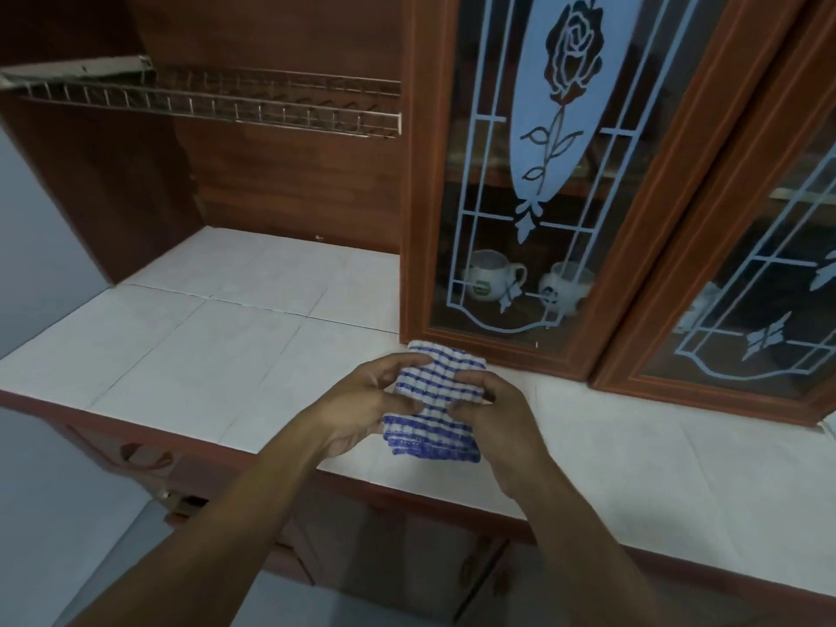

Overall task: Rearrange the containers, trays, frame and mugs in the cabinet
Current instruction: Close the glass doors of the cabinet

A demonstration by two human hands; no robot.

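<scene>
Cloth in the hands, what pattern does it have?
The folded woven cloth is white with blue checks; head view shows it.

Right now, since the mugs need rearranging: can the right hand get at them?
Probably not: the mugs stand behind the shut glass door, and both the right hand and left hand grip the cloth.

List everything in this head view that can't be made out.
- Head view, upper shelf behind the left glass door: hidden by the frosted rose panel and dark glass.
- Head view, green label on the left mug: too small to read.
- Head view, right glass door: cut off by the picture's edge; the pale things behind it are blurred.
- Head view, middle of the checked cloth: covered by the left hand and right hand gripping it.
</scene>
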